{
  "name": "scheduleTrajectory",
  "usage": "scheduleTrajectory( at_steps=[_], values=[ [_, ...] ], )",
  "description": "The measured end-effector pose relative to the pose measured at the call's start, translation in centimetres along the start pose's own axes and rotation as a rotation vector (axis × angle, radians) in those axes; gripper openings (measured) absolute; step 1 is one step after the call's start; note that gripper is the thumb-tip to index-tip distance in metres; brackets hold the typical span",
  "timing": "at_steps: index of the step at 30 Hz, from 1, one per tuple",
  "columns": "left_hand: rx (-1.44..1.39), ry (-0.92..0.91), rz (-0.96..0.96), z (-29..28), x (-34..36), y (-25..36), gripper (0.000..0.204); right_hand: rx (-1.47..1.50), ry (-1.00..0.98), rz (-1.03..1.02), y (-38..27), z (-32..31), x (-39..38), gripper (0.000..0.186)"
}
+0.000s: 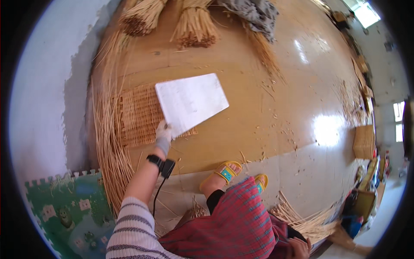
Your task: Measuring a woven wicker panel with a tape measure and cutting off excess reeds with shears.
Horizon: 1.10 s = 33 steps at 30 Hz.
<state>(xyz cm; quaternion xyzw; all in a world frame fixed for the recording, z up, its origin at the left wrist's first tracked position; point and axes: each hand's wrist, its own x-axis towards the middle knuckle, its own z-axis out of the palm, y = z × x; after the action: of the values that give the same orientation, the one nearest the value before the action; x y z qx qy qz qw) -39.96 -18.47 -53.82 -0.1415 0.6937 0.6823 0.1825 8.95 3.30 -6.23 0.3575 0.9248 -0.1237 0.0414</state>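
My left hand point(164, 131), in a pale glove, grips the near left corner of a flat white board point(192, 101). Under and beside the board is a woven straw mat point(140, 110), its right part partly covered. Loose long straw strands point(103, 129) run along the mat's left side. At the lower edge, by the red plaid cloth point(233, 224) over my lap, my right hand point(299, 248) has its fingers curled. Its lower part is cut off, and whatever it may hold is hidden.
Tied straw bundles point(196, 28) lie at the far side, beside a grey cloth point(254, 15). Yellow sandals point(226, 172) are on my feet. More cut straw point(306, 220) lies at the lower right. A green foam mat point(69, 211) adjoins the left wall point(47, 95); a woven box point(363, 141) stands right.
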Motion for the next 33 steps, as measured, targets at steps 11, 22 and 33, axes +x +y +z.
scheduleTrajectory(
  at_steps=[11, 22, 33],
  values=[
    [-0.576, 0.588, -0.442, -6.8, -1.8, -5.2, 0.034, 0.435, 0.29, 0.626, 7.2, -0.3, -4.1, 0.064],
    [-0.656, 0.447, -0.251, -10.7, -4.5, 5.0, 0.049, -0.016, 0.276, 0.359, 6.8, 2.0, -5.1, 0.035],
    [-0.374, 0.228, 0.348, -12.4, -19.3, 21.5, 0.048, 0.652, 0.066, 0.499, 18.3, 5.3, -6.0, 0.029]
  ],
)
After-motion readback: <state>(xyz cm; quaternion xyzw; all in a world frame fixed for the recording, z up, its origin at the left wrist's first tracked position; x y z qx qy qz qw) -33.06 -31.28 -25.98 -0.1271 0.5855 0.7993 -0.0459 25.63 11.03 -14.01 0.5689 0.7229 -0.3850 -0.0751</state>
